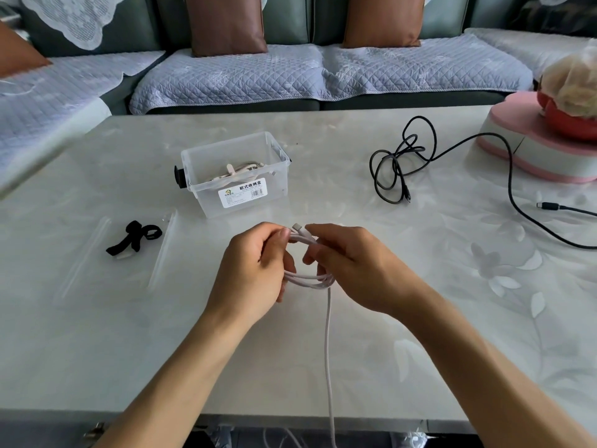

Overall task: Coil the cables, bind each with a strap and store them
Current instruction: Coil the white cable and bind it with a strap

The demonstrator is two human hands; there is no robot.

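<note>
White cable (329,344): upper loops pass behind the fingers (284,236) of both hands, so the loop count cannot be told; its tail drops past the counter (355,367) edge and leaves the frame at the bottom. Black cable (392,163): one run exits at the right edge; far end unseen. Clear box (239,176): contents blurred through the wall, a pale bundle only; label print too small to read. Black straps (135,236): overlapped, count unclear. Pink stand (529,137): cut off at right.
</note>
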